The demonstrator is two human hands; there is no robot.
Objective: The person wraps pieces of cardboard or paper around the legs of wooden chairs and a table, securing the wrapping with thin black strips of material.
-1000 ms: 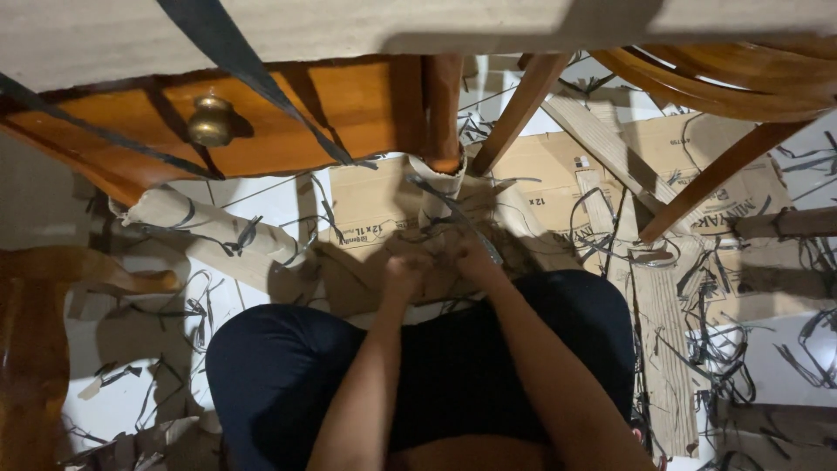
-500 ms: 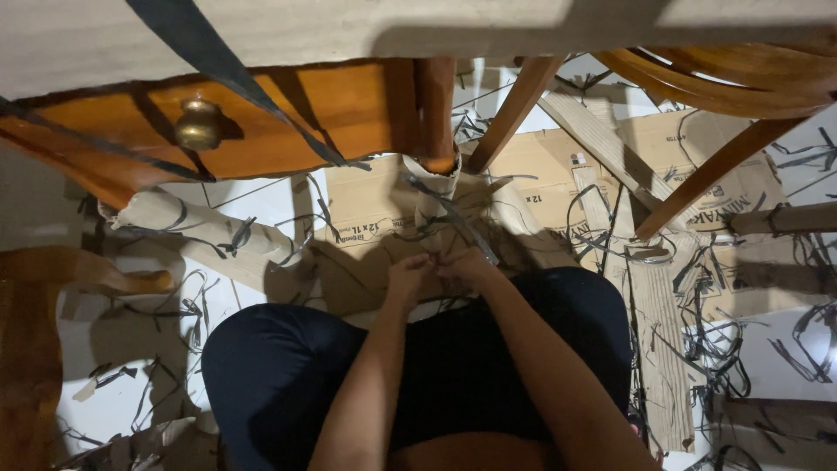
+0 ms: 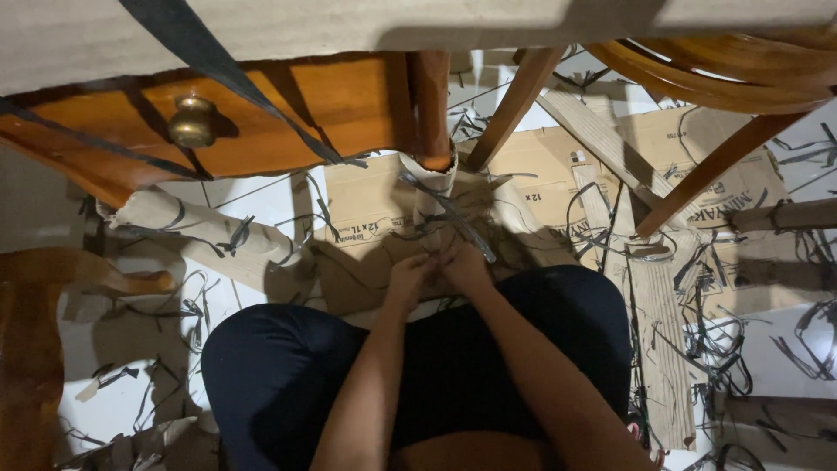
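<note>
Cardboard wrap (image 3: 433,187) already sits round the brown wooden table leg (image 3: 431,105), but both hands, left (image 3: 408,275) and right (image 3: 466,264), are pinching the thin dark strap (image 3: 462,225), so tying looks unfinished.

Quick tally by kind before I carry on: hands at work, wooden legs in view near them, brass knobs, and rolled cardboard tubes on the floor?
Hands: 2, left hand and right hand, together at the dark strapping
Wooden legs: 3, table leg, slanted chair leg, slanted chair leg at right
Brass knob: 1
Rolled cardboard tube: 1
Total: 7
</note>
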